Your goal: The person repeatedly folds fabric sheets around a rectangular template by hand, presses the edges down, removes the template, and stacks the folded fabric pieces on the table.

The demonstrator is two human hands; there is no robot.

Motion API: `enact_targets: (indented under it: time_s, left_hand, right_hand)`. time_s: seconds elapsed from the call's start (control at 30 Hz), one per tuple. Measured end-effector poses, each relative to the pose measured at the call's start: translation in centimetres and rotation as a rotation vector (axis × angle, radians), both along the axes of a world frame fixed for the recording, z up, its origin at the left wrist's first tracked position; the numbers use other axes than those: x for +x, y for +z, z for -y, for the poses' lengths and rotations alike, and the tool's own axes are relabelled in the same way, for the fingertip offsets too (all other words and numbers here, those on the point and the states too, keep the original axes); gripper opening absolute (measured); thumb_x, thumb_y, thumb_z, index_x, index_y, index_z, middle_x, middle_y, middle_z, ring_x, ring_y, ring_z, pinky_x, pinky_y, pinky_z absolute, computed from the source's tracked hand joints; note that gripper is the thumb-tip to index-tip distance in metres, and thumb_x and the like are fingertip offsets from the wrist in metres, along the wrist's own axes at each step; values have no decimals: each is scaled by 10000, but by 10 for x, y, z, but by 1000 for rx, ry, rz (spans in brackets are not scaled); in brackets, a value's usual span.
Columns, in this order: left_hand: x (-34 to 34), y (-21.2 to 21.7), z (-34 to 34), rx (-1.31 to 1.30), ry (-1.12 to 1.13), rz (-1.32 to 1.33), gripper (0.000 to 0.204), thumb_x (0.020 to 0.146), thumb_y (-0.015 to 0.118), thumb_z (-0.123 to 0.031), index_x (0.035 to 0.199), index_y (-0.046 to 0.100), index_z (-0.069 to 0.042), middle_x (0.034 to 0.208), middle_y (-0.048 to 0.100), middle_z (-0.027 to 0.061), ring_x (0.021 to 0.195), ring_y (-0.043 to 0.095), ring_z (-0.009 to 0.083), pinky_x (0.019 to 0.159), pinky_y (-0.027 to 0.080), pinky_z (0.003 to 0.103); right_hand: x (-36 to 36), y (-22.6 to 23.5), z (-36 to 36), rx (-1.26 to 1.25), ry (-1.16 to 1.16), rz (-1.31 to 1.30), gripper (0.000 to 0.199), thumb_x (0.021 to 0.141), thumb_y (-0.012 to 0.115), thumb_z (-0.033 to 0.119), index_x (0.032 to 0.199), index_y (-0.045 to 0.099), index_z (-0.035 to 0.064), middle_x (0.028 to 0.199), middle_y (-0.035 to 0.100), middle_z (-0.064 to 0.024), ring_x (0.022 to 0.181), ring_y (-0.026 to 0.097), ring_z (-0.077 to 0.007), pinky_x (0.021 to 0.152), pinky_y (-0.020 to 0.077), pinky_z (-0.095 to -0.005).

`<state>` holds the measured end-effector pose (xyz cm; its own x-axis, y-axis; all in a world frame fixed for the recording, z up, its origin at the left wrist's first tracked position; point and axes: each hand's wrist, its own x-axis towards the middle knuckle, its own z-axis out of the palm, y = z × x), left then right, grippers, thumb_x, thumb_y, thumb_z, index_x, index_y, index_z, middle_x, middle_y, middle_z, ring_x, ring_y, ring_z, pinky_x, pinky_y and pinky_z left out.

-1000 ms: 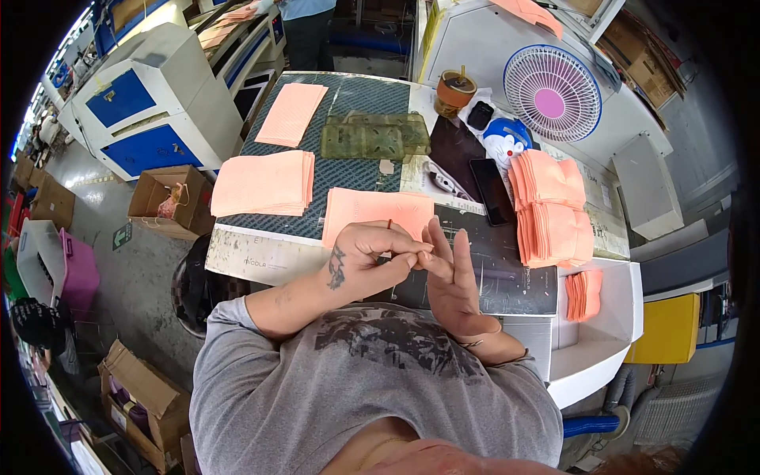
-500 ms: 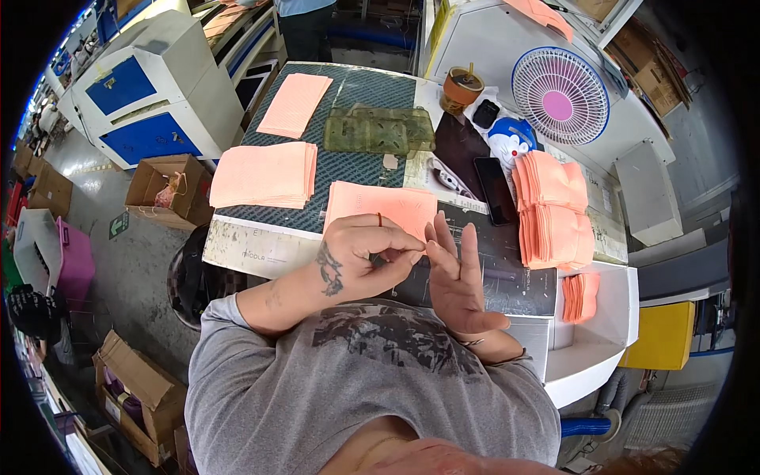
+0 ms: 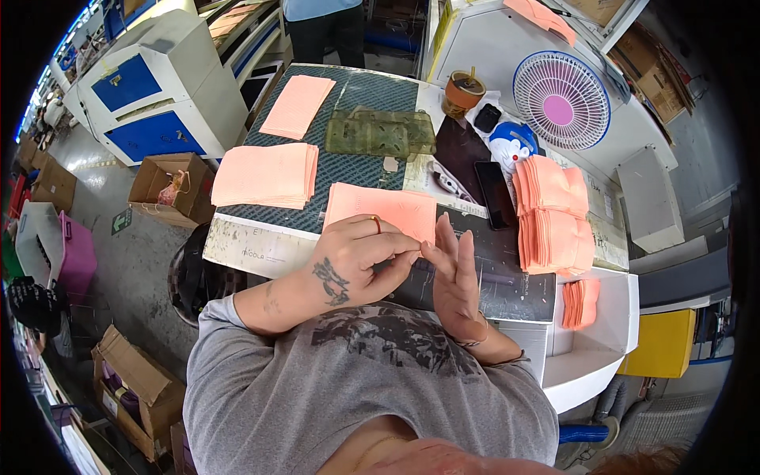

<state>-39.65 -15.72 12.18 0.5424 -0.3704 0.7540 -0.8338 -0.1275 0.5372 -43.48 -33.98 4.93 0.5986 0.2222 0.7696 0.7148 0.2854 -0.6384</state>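
My left hand (image 3: 360, 255), with a ring on one finger, is closed in a pinch at the tip of a bent finger of my right hand. Any small thing inside that pinch is too small to make out. My right hand (image 3: 457, 289) holds nothing, its other fingers stretched upward and apart. Just beyond both hands lies a stack of salmon-pink sheets (image 3: 378, 204), partly covered by my left hand. Two more pink stacks, a nearer one (image 3: 264, 176) and a farther one (image 3: 298, 107), rest on the patterned mat (image 3: 360, 89) to the left.
Olive-green translucent plates (image 3: 378, 133) lie mid-table. On the right are a dark phone (image 3: 495, 194), bundled pink pieces (image 3: 554, 214), a blue-and-white character figure (image 3: 513, 142), a cup (image 3: 463, 93) and a fan (image 3: 560, 101). A white open box (image 3: 590, 360) holds a small pink bundle (image 3: 580, 304). A person (image 3: 323, 28) stands beyond.
My right hand has turned more edge-on, its thumb drawn in toward the palm. The left hand keeps its pinch at the right finger. The stacks have stayed put.
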Motion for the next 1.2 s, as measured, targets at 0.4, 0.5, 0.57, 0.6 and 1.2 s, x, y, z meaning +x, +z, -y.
enact_targets:
  time_s: [0.4,0.5,0.57,0.6,1.2]
  left_hand:
    - [26,36,107,167,-138,236,116,672,695,-21,738,631,-91,677,576,12,591,544,180,558,445,268]
    - [24,37,140,131,-237,247,123,661,692,-24,714,609,-98,677,568,12,599,544,187,555,442,274]
    - [20,35,157,91,-304,238,127,654,687,-25,705,598,-101,672,557,10,602,539,189,548,435,276]
    - [19,34,164,74,-334,234,130,651,684,-25,701,592,-102,669,551,9,603,536,190,545,431,277]
    - [-19,-19,83,375,-180,-202,107,689,693,-39,717,595,-71,681,561,20,609,511,176,556,414,274]
  right_hand:
    - [-30,19,82,-87,-397,-96,1140,812,306,855,1540,57,14,1500,343,-258,1403,337,-363,1176,106,-504]
    - [-53,27,104,-79,-468,-147,1128,822,325,841,1540,57,13,1503,338,-257,1400,344,-355,1174,131,-495]
    - [-67,30,119,-156,-532,-121,1120,829,345,828,1541,54,14,1494,349,-262,1396,352,-351,1170,147,-481]
    - [-72,31,125,-194,-560,-108,1116,832,355,821,1541,53,15,1489,354,-264,1394,355,-349,1168,155,-474]
    - [-39,9,108,101,-148,-375,313,895,628,47,1203,580,24,1128,584,-132,972,564,-178,904,444,-290]
